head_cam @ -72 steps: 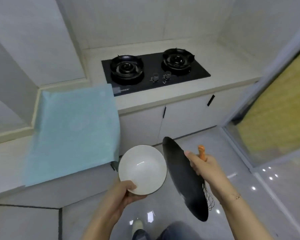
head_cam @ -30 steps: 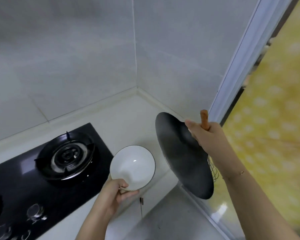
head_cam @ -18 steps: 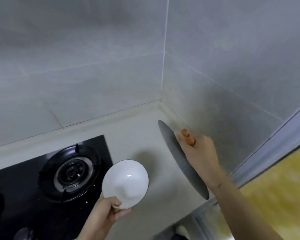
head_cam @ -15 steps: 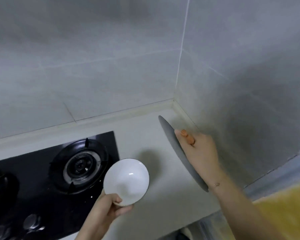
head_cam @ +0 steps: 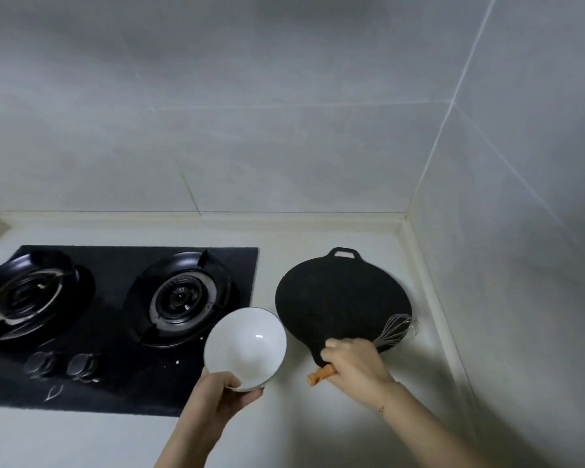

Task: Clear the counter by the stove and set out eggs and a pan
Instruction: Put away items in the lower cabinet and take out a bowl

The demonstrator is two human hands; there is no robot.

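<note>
A flat black pan [head_cam: 338, 298] lies face up on the pale counter [head_cam: 318, 427] to the right of the stove. My right hand [head_cam: 355, 364] grips the pan's near edge together with a wire whisk [head_cam: 394, 331] whose orange handle [head_cam: 320, 374] sticks out to the left. The whisk's wires lie over the pan's right rim. My left hand [head_cam: 222, 396] holds an empty white bowl [head_cam: 245, 346] by its base, tilted toward me, above the stove's front right corner.
A black two-burner gas stove [head_cam: 115, 315] with two knobs fills the left of the counter. Grey tiled walls meet in a corner at the back right [head_cam: 406, 214]. A narrow strip of counter runs between the pan and the right wall.
The pan went from standing on edge near the right wall to lying flat on the counter. The bowl stayed in my left hand, and the view swung left over the stove.
</note>
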